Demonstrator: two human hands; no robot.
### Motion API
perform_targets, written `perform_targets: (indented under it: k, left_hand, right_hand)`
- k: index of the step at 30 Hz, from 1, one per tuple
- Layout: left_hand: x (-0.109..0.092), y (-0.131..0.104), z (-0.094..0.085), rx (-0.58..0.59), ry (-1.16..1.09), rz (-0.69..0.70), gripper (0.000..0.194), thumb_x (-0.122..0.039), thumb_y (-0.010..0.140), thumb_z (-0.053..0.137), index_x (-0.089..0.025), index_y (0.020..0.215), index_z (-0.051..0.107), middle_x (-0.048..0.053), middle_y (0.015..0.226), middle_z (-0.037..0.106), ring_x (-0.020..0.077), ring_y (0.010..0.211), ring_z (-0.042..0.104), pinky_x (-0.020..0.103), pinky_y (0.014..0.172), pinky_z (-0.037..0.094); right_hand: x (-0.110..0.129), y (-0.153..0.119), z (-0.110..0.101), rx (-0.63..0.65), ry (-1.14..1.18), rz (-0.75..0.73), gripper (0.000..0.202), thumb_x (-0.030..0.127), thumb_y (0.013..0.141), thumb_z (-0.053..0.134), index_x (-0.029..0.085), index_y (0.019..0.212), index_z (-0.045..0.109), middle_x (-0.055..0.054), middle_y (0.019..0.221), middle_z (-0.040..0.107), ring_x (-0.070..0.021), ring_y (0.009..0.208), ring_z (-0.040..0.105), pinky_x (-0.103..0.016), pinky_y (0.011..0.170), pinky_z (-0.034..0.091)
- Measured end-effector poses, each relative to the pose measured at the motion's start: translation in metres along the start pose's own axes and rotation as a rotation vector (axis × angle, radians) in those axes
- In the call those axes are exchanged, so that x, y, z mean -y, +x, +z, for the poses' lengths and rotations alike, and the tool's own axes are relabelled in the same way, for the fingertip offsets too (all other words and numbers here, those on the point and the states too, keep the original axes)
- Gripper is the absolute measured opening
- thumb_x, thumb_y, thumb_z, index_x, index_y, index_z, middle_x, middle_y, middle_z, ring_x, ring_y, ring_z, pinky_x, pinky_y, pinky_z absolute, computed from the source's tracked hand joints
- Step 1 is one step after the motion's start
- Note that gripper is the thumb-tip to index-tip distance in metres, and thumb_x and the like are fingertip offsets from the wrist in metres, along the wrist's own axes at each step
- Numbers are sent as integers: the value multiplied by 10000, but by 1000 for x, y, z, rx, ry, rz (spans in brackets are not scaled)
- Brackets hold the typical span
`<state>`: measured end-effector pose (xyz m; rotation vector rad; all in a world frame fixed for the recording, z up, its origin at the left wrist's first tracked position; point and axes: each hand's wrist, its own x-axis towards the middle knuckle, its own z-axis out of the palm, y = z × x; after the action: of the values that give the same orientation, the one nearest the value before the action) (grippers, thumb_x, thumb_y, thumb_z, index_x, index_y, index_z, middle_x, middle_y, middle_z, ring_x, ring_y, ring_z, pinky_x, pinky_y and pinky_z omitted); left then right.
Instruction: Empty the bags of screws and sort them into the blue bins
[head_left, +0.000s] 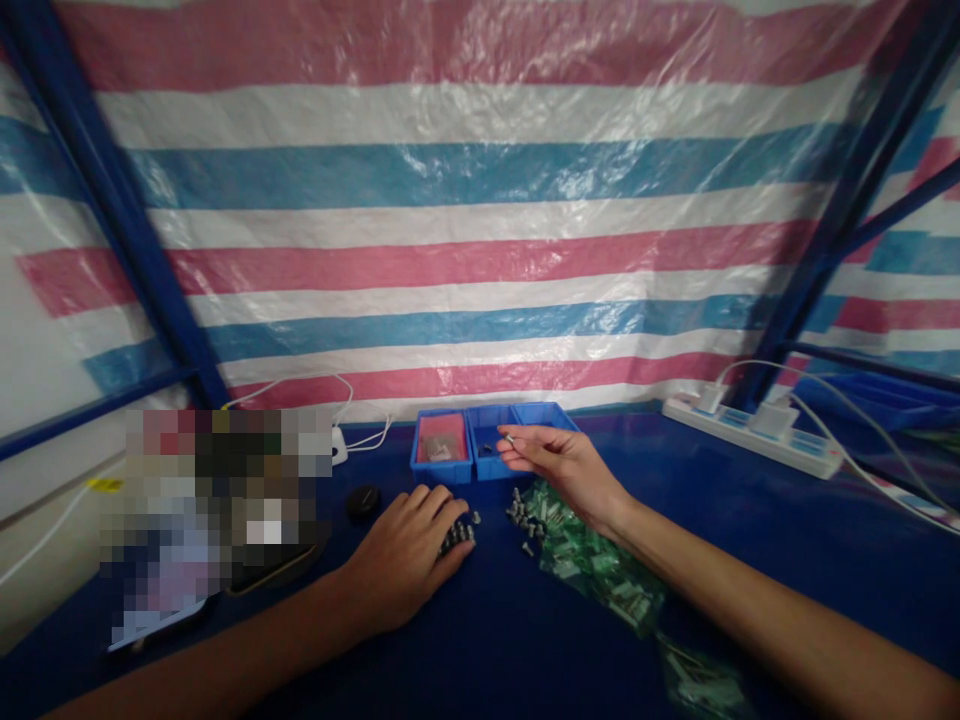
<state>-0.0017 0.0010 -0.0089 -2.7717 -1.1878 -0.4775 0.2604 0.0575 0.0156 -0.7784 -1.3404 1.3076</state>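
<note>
On the blue table (525, 620), your left hand (409, 540) curves, thumb apart from its fingers, around a cluster of small dark parts (456, 537). Your right hand (566, 460) pinches a small metallic piece (510, 438) between its fingertips, over the blue bins (491, 464). Loose screw-like pieces (525, 512) lie beside green plastic bags (592, 550) below that hand.

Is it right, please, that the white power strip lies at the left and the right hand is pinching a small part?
Not quite: the head view shows the white power strip lying at the right, not the left; the right hand is pinching a small part.
</note>
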Motion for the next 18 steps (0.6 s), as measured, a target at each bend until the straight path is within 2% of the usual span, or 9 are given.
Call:
perform_targets:
  k: [5,12,18]
  left_hand:
    - [-1,-1,-1,-5,27,0,377,-466,1105,482,-213,1363,591,93,1246,665,287,1117,604,433,942,484]
    - [-2,-1,-2,0,54,0,370,-459,1102,495,-213,1359,594,99,1258,664,289,1121,609,420,925,484]
    - [-3,-2,-1,5,99,-43,358,-466,1094,510,-199,1300,629,102,1258,661,300,1121,606,440,919,485]
  right_hand:
    - [-2,3,-5,-10,-159,-92,385,352,843,861,269,1212,796,-60,1058,825,-222,912,762,-459,933,628]
    - [-6,7,-9,-41,-310,-192,252,339,805,869,227,1000,756,-17,877,717,-169,730,675,-362,714,611]
    - [-4,2,-5,-27,-446,-238,186,346,867,799,225,995,740,-23,900,696,-172,759,666,-363,729,605]
